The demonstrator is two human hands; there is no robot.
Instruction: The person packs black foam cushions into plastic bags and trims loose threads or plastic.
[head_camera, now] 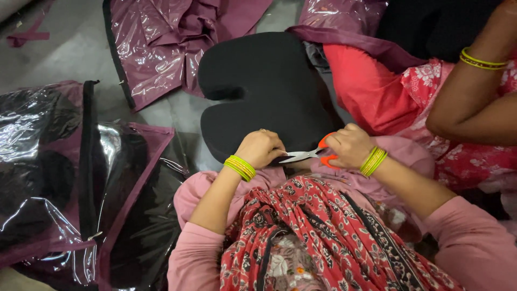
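A black U-shaped foam cushion [264, 86] rests against my lap, its near edge under my hands. My left hand [261, 148] pinches that near edge, fingers closed on it. My right hand [350, 144] grips a pair of scissors [307, 155] with orange handles; the steel blades point left toward my left hand, at the cushion's edge. Both wrists carry yellow-green bangles. A red patterned scarf [318, 231] lies over my lap.
Clear plastic bags with maroon trim holding dark cushions [59, 178] are stacked at the left. More maroon plastic covers [161, 37] lie on the grey floor beyond. Another person's arm [474, 102] in red floral clothing sits at the right.
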